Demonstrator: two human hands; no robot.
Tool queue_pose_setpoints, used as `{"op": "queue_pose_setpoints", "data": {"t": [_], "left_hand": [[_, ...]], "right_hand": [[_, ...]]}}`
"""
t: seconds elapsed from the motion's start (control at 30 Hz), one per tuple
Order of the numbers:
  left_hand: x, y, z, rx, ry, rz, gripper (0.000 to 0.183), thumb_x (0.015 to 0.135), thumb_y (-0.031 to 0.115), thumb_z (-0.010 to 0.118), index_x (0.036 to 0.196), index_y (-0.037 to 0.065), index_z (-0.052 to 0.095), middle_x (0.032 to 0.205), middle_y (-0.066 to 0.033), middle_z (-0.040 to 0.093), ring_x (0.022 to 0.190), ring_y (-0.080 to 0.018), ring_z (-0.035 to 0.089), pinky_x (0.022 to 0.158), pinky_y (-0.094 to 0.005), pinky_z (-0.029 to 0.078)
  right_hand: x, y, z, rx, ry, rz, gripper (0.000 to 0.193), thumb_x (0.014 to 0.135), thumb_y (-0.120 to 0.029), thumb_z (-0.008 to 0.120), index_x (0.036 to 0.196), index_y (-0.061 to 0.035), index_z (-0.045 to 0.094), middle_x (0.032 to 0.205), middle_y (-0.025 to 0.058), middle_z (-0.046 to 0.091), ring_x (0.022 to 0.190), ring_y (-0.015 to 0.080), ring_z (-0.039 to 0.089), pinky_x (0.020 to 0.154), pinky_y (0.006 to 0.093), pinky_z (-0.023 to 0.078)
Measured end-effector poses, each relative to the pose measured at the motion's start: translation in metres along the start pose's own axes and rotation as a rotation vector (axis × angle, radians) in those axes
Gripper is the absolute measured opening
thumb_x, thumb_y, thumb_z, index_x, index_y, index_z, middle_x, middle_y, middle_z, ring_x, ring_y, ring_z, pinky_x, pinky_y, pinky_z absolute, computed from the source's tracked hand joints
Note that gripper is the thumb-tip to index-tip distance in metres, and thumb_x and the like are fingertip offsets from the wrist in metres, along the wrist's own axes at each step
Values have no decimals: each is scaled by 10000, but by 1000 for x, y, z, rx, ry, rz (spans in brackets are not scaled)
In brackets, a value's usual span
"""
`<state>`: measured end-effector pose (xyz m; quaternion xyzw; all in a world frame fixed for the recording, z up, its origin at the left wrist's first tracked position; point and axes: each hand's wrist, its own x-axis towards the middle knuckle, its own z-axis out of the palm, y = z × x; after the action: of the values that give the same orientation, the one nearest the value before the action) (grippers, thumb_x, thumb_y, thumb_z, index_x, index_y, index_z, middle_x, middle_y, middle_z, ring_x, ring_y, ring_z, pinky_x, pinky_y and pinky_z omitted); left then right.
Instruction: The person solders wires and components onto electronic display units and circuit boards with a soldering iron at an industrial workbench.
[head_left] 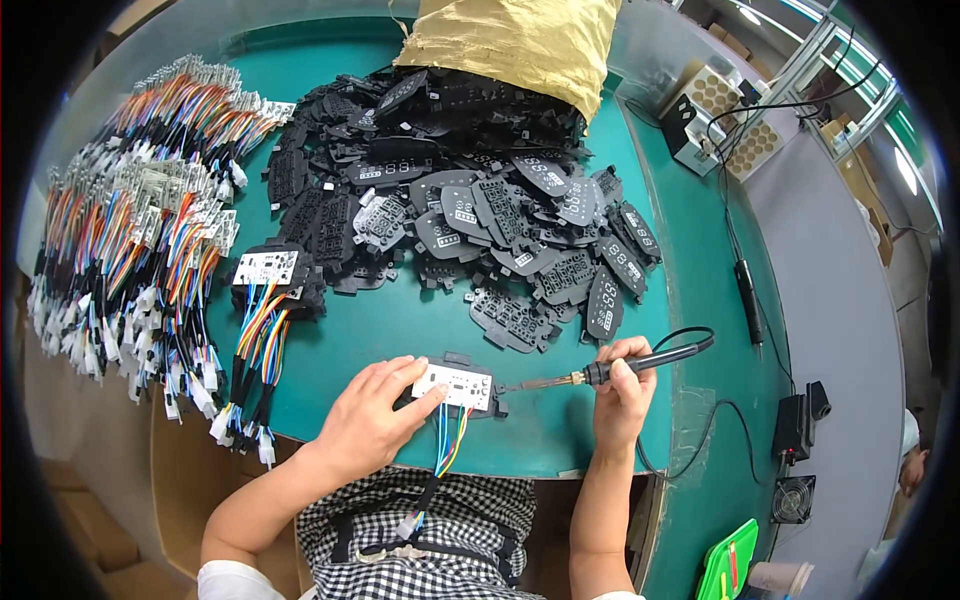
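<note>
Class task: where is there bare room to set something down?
On the green mat, between the left hand and the black panel pile; also right of that pile, before the black pen-shaped tool. Crowded: far middle, under the pile; left side, under wired boards.

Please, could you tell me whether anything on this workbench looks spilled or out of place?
I see no clear damage, but the black plastic display panels look spilled: they lie in a jumbled heap, overlapping and facing different ways, before the crumpled yellow sack. Whether this is deliberate, the picture cannot tell.
</note>
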<state>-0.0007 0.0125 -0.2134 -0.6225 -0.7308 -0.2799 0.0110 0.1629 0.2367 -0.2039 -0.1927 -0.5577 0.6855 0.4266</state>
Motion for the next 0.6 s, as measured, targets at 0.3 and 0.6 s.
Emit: {"op": "queue_pose_setpoints", "data": {"t": [0.3, 0.6], "left_hand": [[-1, -3, -4, 5, -53, -32, 488, 666, 131, 690, 1140, 158, 573, 1218, -128, 484, 1136, -298, 457, 943, -426, 362], [8, 27, 18, 138, -5, -58, 482, 719, 370, 641, 1018, 1, 558, 1039, -133, 513, 1048, -299, 460, 919, -465, 332]], "right_hand": [[0, -1, 3, 32, -11, 6, 216, 755, -165, 613, 814, -33, 452, 659, 14, 426, 563, 82, 378, 501, 208, 317], [-2, 2, 5, 16, -16, 51, 164, 738, -102, 617, 827, -42, 493, 720, 7, 493, 569, 48, 398, 515, 180, 314]]}}
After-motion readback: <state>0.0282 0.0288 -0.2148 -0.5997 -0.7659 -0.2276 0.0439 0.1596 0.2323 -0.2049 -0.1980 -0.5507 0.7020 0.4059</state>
